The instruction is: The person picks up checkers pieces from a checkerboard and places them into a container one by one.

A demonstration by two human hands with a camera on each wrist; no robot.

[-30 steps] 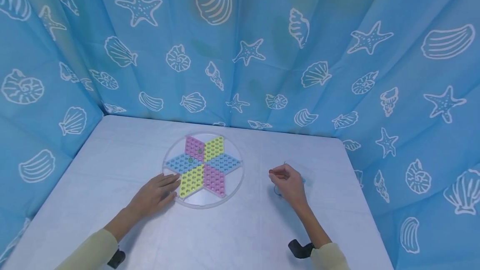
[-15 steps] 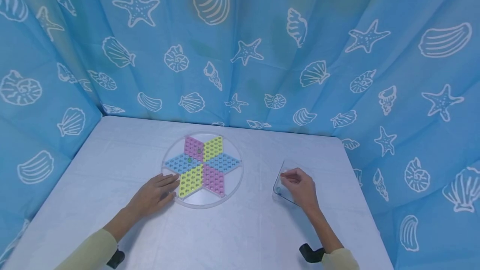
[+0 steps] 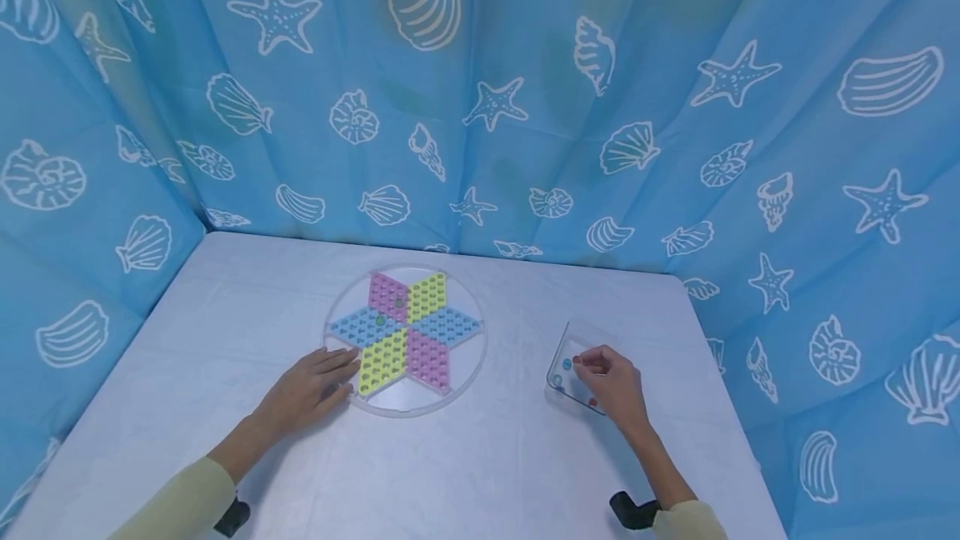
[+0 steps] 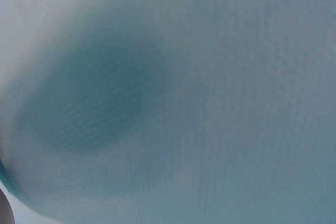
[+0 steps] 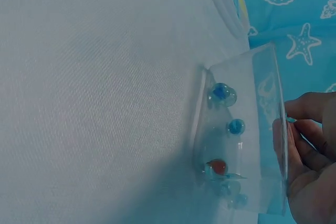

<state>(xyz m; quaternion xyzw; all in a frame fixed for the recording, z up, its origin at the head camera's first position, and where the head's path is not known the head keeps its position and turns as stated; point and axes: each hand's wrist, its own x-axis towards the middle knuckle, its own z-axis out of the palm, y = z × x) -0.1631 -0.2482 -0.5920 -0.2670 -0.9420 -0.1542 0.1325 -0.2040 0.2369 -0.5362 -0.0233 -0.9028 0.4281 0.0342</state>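
My right hand (image 3: 617,383) is over a clear plastic box (image 3: 567,325), thumb and forefinger pinching a small glass marble (image 3: 577,360) that looks reddish in the head view. From the right wrist, only a teal glint of it shows between the fingertips, just behind the box's rim (image 5: 281,93). Loose in the box are several glass marbles, among them a blue one (image 5: 236,126) and a red one (image 5: 217,167). On the left, my left hand (image 3: 306,390) rests with extended fingers at the edge of a round Chinese checkers board (image 3: 401,413). Two green marbles (image 3: 380,321) sit on that board.
A white cloth covers the table (image 3: 480,473). Blue curtains (image 3: 480,48) with white shell prints hang behind it and along both sides. The left wrist view holds only blurred bluish cloth (image 4: 210,103).
My right hand has moved rightward and slightly down over the box with a marble at its fingertips, uncovering more marbles inside. The left hand has stayed at the board's edge.
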